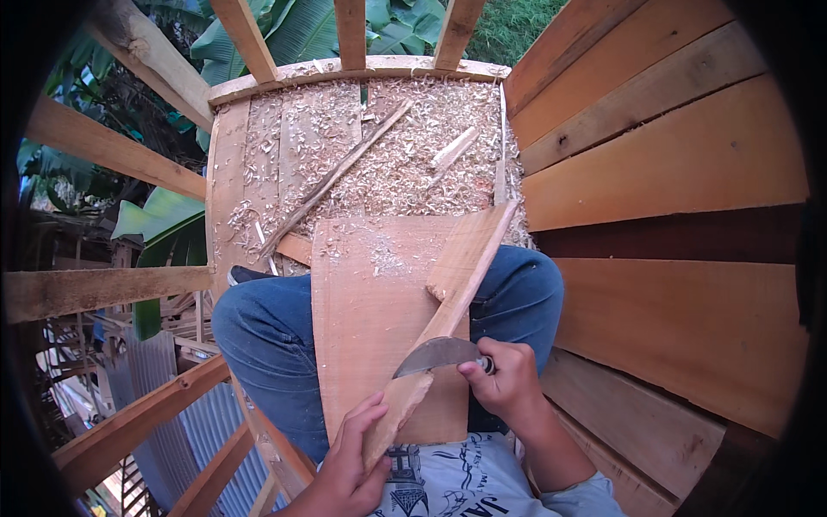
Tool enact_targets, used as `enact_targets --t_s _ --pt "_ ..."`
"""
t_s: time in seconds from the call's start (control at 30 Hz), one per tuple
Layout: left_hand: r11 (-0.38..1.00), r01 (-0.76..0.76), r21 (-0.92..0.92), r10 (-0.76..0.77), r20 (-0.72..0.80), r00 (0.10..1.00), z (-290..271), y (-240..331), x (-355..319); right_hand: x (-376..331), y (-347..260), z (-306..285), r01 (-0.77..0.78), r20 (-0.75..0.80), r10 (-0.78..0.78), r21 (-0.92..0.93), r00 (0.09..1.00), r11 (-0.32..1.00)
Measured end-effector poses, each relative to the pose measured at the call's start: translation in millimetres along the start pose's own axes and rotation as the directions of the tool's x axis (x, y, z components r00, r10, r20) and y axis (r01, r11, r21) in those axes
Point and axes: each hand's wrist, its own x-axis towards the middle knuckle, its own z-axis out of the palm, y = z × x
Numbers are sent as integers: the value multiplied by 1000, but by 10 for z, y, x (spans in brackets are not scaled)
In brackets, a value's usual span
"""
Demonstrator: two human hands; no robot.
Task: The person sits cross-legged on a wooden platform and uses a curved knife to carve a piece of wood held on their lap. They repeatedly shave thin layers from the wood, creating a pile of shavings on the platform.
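My left hand [351,455] is closed around the lower end of a long carved piece of wood [472,263]. The piece slants up and to the right, with a wider section near my right knee and a rough cut face near the left hand. In my right hand [508,381] is the dark handle of a knife [438,354] with a broad, curved metal blade. That blade lies across the narrow part of the wood, its tip pointing left. Beneath them a flat wooden board [362,336] rests on my lap between my jeans-clad legs, with a few shavings on it.
Wood shavings [431,185] cover much of the plank floor ahead. A long thin stick [345,168] and a short offcut [455,149] lie among them. Railing bars [112,289] stand along the left and far sides; a plank wall [672,319] rises close on the right.
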Motion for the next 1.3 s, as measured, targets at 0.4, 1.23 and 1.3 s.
enact_targets --t_s 0.4,1.23,1.3 --pt "996 -37 84 40 -38 998 -2 55 -19 405 279 89 93 -234 -137 -188 963 978" --pt "998 31 47 -29 -48 998 -74 33 -78 236 -31 -196 -84 -126 52 -263 991 961" --pt "994 -6 112 13 -59 998 -41 -24 -66 297 -10 -280 -99 -118 64 -326 991 940"
